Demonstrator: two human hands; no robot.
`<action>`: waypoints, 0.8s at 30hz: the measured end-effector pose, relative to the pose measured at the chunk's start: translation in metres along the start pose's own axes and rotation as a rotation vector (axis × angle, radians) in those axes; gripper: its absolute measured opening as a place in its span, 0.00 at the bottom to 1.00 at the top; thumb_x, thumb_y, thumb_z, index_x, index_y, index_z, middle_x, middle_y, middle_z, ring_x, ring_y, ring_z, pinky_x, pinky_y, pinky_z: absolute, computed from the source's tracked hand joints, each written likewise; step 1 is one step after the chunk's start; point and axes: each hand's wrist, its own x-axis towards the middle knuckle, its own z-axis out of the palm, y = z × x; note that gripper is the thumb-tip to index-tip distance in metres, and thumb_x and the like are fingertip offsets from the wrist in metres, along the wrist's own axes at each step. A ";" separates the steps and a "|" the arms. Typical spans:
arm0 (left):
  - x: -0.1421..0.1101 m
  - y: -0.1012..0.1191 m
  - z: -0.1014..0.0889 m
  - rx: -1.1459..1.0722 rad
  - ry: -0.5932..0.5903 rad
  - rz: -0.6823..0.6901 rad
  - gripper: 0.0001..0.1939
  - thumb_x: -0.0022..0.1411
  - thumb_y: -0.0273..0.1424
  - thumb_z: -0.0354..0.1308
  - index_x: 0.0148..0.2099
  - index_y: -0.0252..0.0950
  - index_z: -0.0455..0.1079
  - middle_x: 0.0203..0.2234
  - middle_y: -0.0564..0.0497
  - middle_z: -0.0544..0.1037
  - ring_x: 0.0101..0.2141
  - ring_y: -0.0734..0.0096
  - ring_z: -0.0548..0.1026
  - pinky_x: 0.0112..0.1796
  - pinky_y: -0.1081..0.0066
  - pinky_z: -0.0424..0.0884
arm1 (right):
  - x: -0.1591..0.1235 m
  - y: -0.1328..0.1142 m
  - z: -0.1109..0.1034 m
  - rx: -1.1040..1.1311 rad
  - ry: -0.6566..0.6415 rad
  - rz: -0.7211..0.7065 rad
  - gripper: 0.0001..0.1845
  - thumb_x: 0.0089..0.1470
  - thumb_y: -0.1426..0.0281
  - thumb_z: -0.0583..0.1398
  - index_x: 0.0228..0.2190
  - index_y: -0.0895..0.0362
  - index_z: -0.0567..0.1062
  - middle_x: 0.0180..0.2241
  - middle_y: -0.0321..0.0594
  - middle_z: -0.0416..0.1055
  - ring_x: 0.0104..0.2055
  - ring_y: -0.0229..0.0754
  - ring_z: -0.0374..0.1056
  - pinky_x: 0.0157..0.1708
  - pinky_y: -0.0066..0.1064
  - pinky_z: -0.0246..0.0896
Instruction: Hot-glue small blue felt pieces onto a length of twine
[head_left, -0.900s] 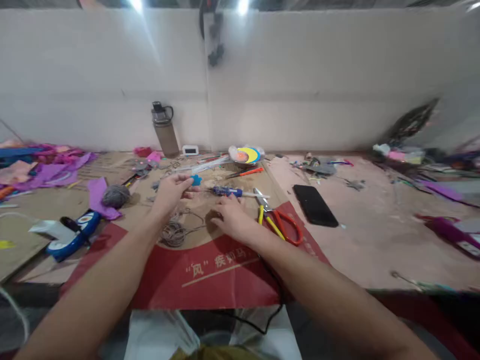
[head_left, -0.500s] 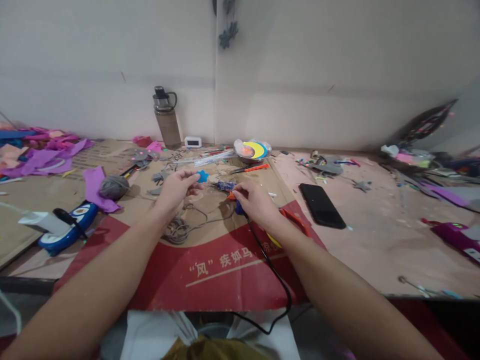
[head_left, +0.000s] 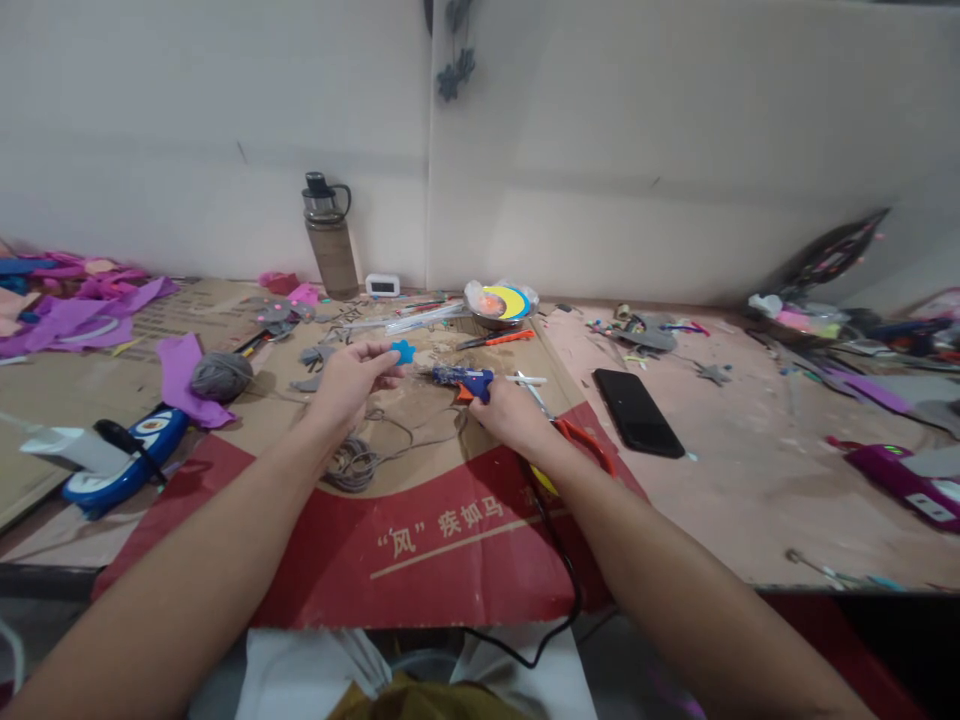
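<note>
Here, a pale wall [head_left: 615, 120] stands behind the cardboard [head_left: 315, 570]; the left hand [head_left: 360, 372] pinches a blue flower cutout [head_left: 406, 352], the right hand [head_left: 506, 408] a glue gun [head_left: 471, 379], handle mostly hidden.

Your single camera sat on your head, facing forward and down across the counter [head_left: 750, 500] to the wall [head_left: 600, 120]. It looked from close above your forearms [head_left: 240, 540], with your left hand [head_left: 358, 374] and right hand [head_left: 514, 410] near the middle of its view.
</note>
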 end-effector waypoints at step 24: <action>0.004 -0.002 -0.005 -0.006 0.072 0.053 0.08 0.49 0.26 0.67 0.30 0.31 0.71 0.20 0.51 0.75 0.21 0.77 0.72 0.26 0.76 0.70 | -0.002 -0.006 -0.001 1.059 0.109 -0.229 0.15 0.50 0.61 0.60 0.37 0.55 0.65 0.26 0.30 0.66 0.22 0.32 0.61 0.23 0.27 0.56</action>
